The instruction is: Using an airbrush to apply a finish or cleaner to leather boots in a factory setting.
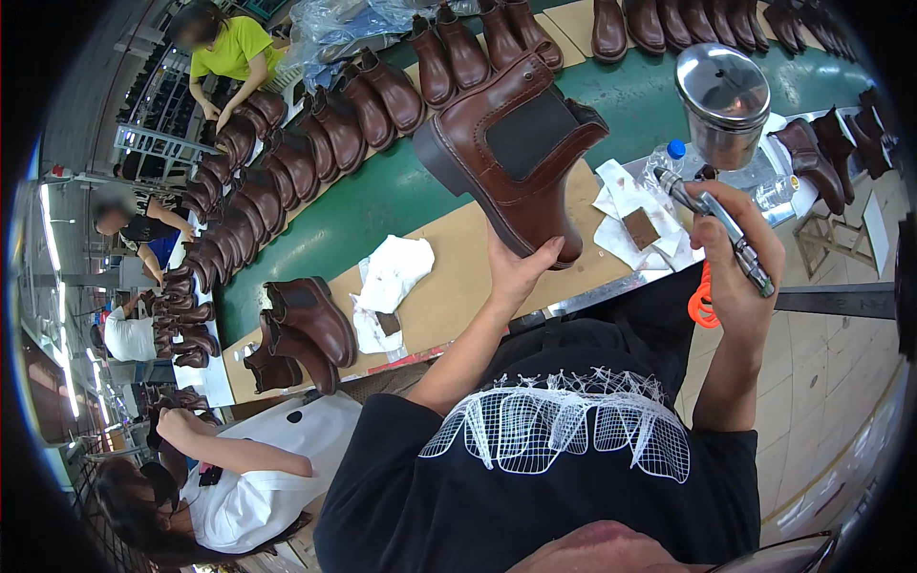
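Note:
A dark brown leather ankle boot (468,143) with a black elastic side panel is tilted up above the bench, its sole toward the left. My left hand (521,272) is closed around its toe end. To the right of it, my right hand (743,253) grips a silver spray gun (723,224), which has a shiny lidded metal cup (723,95) at its upper end. An orange coiled hose (704,301) hangs below that hand. A gap separates the gun from the boot.
Cardboard (458,258) covers the near side of the green bench (401,196). White cloths (396,272) and a brown pad (640,229) lie there, with loose boots (306,325) at left. A plastic bottle (669,158) stands behind the gun. Boot rows line the far side; several co-workers are at left.

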Demonstrator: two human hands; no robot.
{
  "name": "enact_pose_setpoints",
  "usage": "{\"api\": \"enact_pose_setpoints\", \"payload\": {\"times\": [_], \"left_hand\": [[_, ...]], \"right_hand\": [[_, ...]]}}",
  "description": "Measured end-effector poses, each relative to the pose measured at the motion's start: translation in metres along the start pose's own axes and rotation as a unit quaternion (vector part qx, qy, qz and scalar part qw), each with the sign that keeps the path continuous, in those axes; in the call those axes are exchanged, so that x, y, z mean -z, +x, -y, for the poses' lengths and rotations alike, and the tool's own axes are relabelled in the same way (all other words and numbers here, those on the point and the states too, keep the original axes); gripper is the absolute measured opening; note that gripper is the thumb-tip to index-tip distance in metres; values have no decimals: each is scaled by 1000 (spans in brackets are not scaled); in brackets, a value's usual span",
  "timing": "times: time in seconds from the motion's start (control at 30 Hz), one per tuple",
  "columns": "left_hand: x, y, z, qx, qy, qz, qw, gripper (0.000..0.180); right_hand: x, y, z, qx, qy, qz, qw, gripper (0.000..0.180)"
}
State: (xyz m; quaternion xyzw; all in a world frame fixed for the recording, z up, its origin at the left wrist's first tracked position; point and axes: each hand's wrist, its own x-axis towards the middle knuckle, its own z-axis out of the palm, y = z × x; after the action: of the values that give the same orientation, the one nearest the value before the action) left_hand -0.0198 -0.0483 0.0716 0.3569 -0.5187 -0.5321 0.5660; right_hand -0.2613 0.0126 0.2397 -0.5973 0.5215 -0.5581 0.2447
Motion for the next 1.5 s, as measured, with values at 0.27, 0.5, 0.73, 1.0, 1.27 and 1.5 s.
{"api": "enact_pose_setpoints", "payload": {"times": [0.27, 0.5, 0.73, 1.0, 1.27, 1.5], "left_hand": [[9, -3, -11, 106, -99, 14, 989, 71], [14, -5, -2, 229, -207, -24, 951, 66], [10, -3, -20, 255, -270, -10, 929, 74], [16, 9, -17, 280, -374, 76, 881, 83], [35, 13, -13, 371, -560, 174, 720, 81], [38, 15, -2, 402, -621, 203, 642, 85]], "right_hand": [[9, -6, 0, -14, -9, -3, 1000, 22], [-6, -4, 21, 54, -43, 64, 996, 21], [-5, -6, 14, -68, 7, 33, 997, 22], [-6, 0, 25, 30, -81, 75, 993, 21], [0, -6, 16, -1, 11, 46, 999, 19], [3, 0, 19, 40, -65, 79, 994, 22]]}}
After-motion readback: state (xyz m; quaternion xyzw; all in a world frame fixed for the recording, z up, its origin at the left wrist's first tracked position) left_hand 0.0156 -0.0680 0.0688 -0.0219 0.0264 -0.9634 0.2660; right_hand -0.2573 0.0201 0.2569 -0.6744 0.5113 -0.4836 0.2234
